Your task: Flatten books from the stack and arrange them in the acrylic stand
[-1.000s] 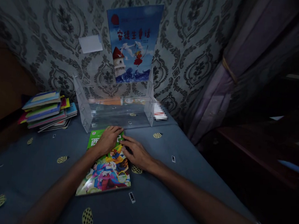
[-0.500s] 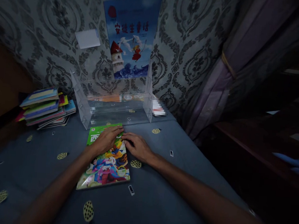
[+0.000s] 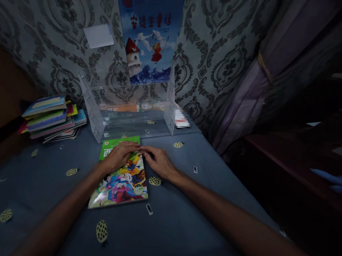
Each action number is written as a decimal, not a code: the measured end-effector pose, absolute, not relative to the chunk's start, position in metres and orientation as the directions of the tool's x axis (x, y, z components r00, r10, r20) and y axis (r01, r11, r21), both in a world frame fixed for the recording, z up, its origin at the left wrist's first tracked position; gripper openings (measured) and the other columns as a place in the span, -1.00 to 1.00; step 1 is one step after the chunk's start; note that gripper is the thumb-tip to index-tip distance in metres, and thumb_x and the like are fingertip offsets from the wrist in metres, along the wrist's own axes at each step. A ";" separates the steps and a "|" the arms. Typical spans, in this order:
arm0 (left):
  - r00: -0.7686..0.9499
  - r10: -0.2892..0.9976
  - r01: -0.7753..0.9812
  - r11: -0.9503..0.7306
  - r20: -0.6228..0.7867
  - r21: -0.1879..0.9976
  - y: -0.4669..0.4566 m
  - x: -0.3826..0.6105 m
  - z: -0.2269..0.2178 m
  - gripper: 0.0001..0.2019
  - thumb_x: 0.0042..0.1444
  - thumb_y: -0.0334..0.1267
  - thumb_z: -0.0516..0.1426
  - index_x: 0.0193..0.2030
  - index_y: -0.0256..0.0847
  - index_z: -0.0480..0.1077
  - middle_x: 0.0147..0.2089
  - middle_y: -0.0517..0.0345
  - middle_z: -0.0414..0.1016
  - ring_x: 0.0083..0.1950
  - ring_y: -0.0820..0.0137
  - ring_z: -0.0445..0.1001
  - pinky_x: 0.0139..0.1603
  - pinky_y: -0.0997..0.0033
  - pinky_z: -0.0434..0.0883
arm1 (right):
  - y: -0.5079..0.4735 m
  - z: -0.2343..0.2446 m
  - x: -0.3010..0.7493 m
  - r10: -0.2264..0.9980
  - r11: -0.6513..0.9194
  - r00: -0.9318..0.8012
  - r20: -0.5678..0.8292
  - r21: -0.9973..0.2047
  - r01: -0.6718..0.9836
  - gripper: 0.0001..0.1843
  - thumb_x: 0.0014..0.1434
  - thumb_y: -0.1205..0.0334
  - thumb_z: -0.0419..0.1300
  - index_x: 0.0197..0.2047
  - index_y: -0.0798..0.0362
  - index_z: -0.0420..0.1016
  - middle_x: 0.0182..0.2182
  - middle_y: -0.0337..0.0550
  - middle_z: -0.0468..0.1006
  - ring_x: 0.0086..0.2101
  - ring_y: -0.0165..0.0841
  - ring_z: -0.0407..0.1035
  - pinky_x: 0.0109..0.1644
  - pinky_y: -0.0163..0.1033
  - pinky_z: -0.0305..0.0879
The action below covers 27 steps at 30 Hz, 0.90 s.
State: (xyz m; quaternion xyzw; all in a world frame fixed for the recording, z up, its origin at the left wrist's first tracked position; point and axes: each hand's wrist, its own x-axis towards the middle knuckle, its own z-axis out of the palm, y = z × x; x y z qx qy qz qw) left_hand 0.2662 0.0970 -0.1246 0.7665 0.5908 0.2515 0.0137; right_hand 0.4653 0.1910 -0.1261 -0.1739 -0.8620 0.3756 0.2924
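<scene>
A colourful picture book with a green top [image 3: 120, 181] lies flat on the blue cloth-covered table [image 3: 181, 223]. My left hand [image 3: 118, 156] rests palm down on the book's upper part, fingers stretched out. My right hand [image 3: 159, 162] lies at the book's upper right edge, fingers flat and touching that edge. Just beyond the book stands a clear acrylic rack [image 3: 130, 113] against the wall. A blue picture book [image 3: 148, 35] stands upright in the rack's back tier.
A stack of several books [image 3: 52, 116] sits at the left by the wall. Patterned wallpaper with a white note [image 3: 98, 35] is behind. A tied purple curtain [image 3: 261, 72] and dark furniture [image 3: 304, 166] lie to the right. A small white pack [image 3: 182, 119] sits beside the rack.
The view has tilted down slightly, so everything sits higher in frame. Both hands stay on the book's top, with the fingertips drawn a little closer together.
</scene>
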 end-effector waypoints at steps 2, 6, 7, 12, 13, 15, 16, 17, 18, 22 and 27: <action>0.189 0.913 0.907 -0.304 0.362 0.292 0.096 0.268 -0.124 -0.54 0.15 -0.54 -0.04 0.10 -0.18 0.47 0.16 0.02 0.51 0.25 0.27 0.41 0.28 0.06 0.33 | 0.191 -0.126 0.465 0.513 0.652 -0.774 0.371 -0.755 0.069 -0.62 0.26 0.38 0.04 0.05 0.02 0.56 -0.18 -0.14 0.68 -0.25 -0.32 0.53 -0.10 -0.21 0.41; 0.211 0.906 0.910 -0.319 0.367 0.266 0.095 0.271 -0.121 -0.54 0.16 -0.54 -0.04 0.11 -0.16 0.46 0.18 0.03 0.51 0.23 0.29 0.43 0.28 0.06 0.33 | 0.191 -0.125 0.465 0.524 0.649 -0.768 0.368 -0.757 0.080 -0.63 0.25 0.37 0.06 0.03 0.01 0.58 -0.15 -0.14 0.68 -0.22 -0.31 0.54 -0.09 -0.21 0.41; 0.208 0.907 0.909 -0.318 0.367 0.271 0.094 0.271 -0.120 -0.55 0.16 -0.54 -0.04 0.11 -0.16 0.46 0.18 0.02 0.51 0.23 0.29 0.43 0.27 0.06 0.33 | 0.190 -0.125 0.466 0.532 0.649 -0.762 0.369 -0.756 0.086 -0.64 0.25 0.37 0.06 0.02 0.02 0.58 -0.15 -0.13 0.68 -0.22 -0.30 0.54 -0.09 -0.21 0.41; 0.185 0.928 0.895 -0.295 0.324 0.334 0.091 0.269 -0.120 -0.55 0.17 -0.52 -0.03 0.07 -0.10 0.50 0.11 0.09 0.56 0.24 0.29 0.42 0.27 0.07 0.34 | 0.187 -0.124 0.468 0.542 0.640 -0.758 0.364 -0.763 0.092 -0.62 0.25 0.37 0.06 0.05 0.04 0.56 -0.24 -0.13 0.69 -0.29 -0.31 0.54 -0.18 -0.25 0.39; 0.188 0.930 0.894 -0.295 0.316 0.336 0.091 0.269 -0.120 -0.55 0.17 -0.52 -0.03 0.06 -0.09 0.50 0.10 0.10 0.56 0.25 0.29 0.41 0.27 0.07 0.34 | 0.187 -0.123 0.468 0.535 0.643 -0.763 0.362 -0.760 0.090 -0.62 0.25 0.37 0.06 0.06 0.02 0.56 -0.25 -0.15 0.69 -0.31 -0.33 0.53 -0.21 -0.27 0.38; 0.201 0.926 0.896 -0.306 0.320 0.322 0.090 0.269 -0.120 -0.55 0.17 -0.52 -0.03 0.06 -0.09 0.50 0.11 0.09 0.56 0.26 0.29 0.40 0.27 0.06 0.34 | 0.187 -0.123 0.469 0.530 0.654 -0.765 0.365 -0.750 0.096 -0.62 0.25 0.37 0.06 0.06 0.00 0.57 -0.27 -0.18 0.69 -0.36 -0.35 0.51 -0.24 -0.29 0.36; 0.208 0.921 0.897 -0.314 0.330 0.310 0.090 0.269 -0.120 -0.56 0.16 -0.52 -0.03 0.06 -0.09 0.50 0.11 0.08 0.56 0.25 0.29 0.41 0.26 0.06 0.35 | 0.187 -0.123 0.469 0.531 0.660 -0.764 0.367 -0.745 0.101 -0.63 0.26 0.36 0.07 0.05 -0.01 0.57 -0.29 -0.19 0.69 -0.39 -0.36 0.49 -0.26 -0.29 0.34; 0.217 0.914 0.899 -0.324 0.341 0.296 0.089 0.269 -0.120 -0.56 0.15 -0.52 -0.02 0.06 -0.10 0.50 0.10 0.08 0.56 0.25 0.29 0.42 0.25 0.06 0.35 | 0.187 -0.123 0.468 0.532 0.664 -0.762 0.369 -0.740 0.105 -0.64 0.26 0.35 0.07 0.04 -0.01 0.58 -0.31 -0.20 0.69 -0.42 -0.37 0.47 -0.27 -0.29 0.33; 0.227 0.908 0.899 -0.334 0.351 0.282 0.089 0.270 -0.120 -0.55 0.14 -0.53 -0.01 0.06 -0.09 0.50 0.09 0.09 0.57 0.24 0.29 0.43 0.25 0.06 0.36 | 0.188 -0.123 0.468 0.532 0.669 -0.761 0.371 -0.735 0.109 -0.65 0.26 0.35 0.07 0.03 0.00 0.58 -0.33 -0.20 0.68 -0.44 -0.38 0.45 -0.28 -0.30 0.32; 0.247 0.903 0.903 -0.346 0.351 0.254 0.089 0.273 -0.116 -0.51 0.12 -0.56 -0.02 0.08 -0.09 0.49 0.08 0.09 0.57 0.22 0.29 0.45 0.23 0.09 0.39 | 0.185 -0.124 0.468 0.530 0.690 -0.755 0.387 -0.714 0.118 -0.66 0.26 0.34 0.09 0.01 0.00 0.60 -0.37 -0.21 0.67 -0.44 -0.38 0.44 -0.31 -0.31 0.30; 0.247 0.911 0.893 -0.347 0.332 0.288 0.083 0.278 -0.111 -0.50 0.12 -0.56 -0.04 0.07 -0.07 0.51 0.08 0.12 0.58 0.21 0.30 0.45 0.23 0.14 0.39 | 0.176 -0.125 0.476 0.520 0.707 -0.750 0.409 -0.699 0.108 -0.67 0.27 0.33 0.09 0.01 0.00 0.60 -0.34 -0.20 0.68 -0.39 -0.36 0.48 -0.26 -0.31 0.32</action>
